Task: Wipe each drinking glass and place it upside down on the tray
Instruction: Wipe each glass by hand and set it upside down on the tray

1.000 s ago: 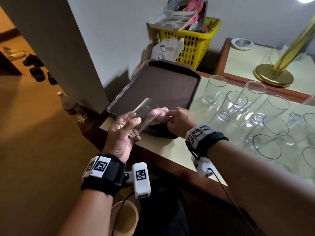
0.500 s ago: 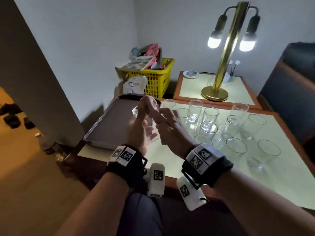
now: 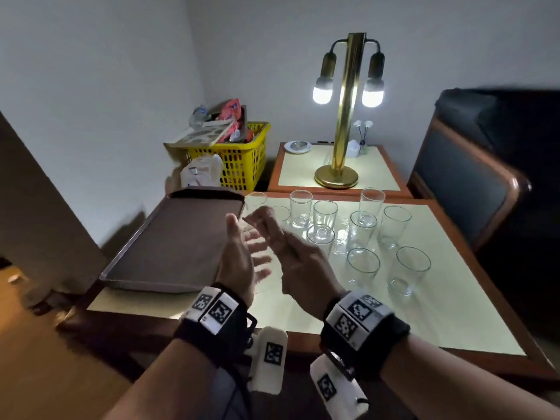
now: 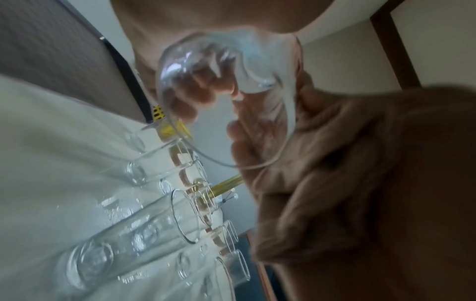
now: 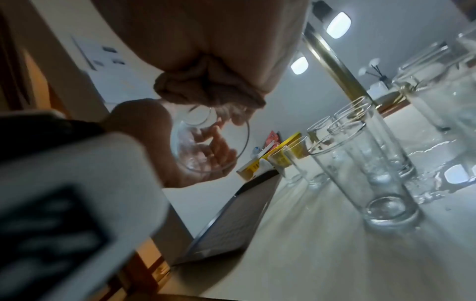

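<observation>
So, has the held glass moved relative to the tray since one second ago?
Yes. The held glass was over the near edge of the tray; now it is past the right edge, above the table.

Dim room lit by the lamp's two glaring bulbs [image 3: 322,91]; wrist views blurred, edges warped.

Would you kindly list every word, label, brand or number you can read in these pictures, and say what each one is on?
No words or numbers can be read.
Left wrist band: black-and-white square code markers only, no text.
Right wrist band: the same kind of markers, no text.
Red packets in the yellow basket: print too small and blurred to read.
White bag by the basket: marks too blurred to read.
</observation>
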The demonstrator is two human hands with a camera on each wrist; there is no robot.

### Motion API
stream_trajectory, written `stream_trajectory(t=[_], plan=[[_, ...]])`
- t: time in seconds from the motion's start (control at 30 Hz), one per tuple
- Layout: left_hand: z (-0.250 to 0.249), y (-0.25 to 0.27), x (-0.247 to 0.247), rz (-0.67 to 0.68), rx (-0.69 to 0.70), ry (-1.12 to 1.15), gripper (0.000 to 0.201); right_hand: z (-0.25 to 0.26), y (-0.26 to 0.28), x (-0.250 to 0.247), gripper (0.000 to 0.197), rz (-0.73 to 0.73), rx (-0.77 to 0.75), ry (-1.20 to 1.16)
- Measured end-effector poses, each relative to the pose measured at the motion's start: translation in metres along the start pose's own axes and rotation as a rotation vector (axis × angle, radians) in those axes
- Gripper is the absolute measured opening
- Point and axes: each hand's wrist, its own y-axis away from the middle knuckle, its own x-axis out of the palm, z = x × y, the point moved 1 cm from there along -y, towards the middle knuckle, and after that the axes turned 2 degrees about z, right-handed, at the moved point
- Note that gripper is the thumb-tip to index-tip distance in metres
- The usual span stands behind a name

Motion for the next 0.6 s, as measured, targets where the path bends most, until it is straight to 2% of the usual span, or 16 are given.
stream_trajectory(t=[0.03, 0.1, 0.13, 0.17, 0.2, 0.27, 0.3, 0.33, 0.4, 0.47, 0.53, 0.57, 0.6], plan=[[0.002, 0.001, 0.001, 0.080, -0.074, -0.056, 0.075, -0.001, -0.004, -0.004, 0.031, -0.047, 0.080, -0.159], [0.005, -0.004, 0.002, 0.246, -0.101, -0.264, 0.058, -0.001, -0.015, -0.014, 0.028, -0.147, 0.187, -0.459], [0.010, -0.010, 0.002, 0.288, -0.066, -0.297, 0.058, -0.005, -0.021, -0.016, 0.028, -0.164, 0.183, -0.460], [0.013, -0.015, 0.003, 0.273, -0.013, -0.270, 0.066, -0.013, -0.026, -0.016, 0.028, -0.162, 0.166, -0.417], [0.016, -0.022, 0.003, 0.197, 0.040, -0.225, 0.075, -0.022, -0.033, -0.011, 0.028, -0.150, 0.147, -0.361], [0.025, -0.044, 0.000, -0.058, 0.093, -0.122, 0.075, -0.042, -0.043, 0.001, 0.026, -0.061, 0.117, -0.234], [0.029, -0.056, -0.003, -0.130, 0.052, -0.076, 0.073, -0.048, -0.050, 0.009, 0.026, -0.010, 0.133, -0.235], [0.030, -0.067, -0.006, -0.140, -0.034, -0.043, 0.074, -0.051, -0.058, 0.014, 0.028, 0.013, 0.169, -0.284], [0.020, -0.084, -0.010, -0.038, -0.241, -0.115, 0.078, -0.054, -0.081, 0.018, 0.030, 0.018, 0.273, -0.441], [-0.007, -0.097, -0.009, 0.097, -0.324, -0.287, 0.072, -0.055, -0.111, 0.013, 0.029, -0.077, 0.364, -0.490], [-0.042, -0.110, -0.002, 0.152, -0.202, -0.367, 0.081, -0.042, -0.131, 0.004, 0.028, -0.138, 0.362, -0.525], [-0.062, -0.117, 0.005, 0.127, -0.111, -0.374, 0.088, -0.033, -0.141, 0.001, 0.026, -0.148, 0.341, -0.502], [-0.081, -0.126, 0.013, 0.059, -0.046, -0.354, 0.084, -0.023, -0.148, 0.000, 0.024, -0.145, 0.320, -0.467]])
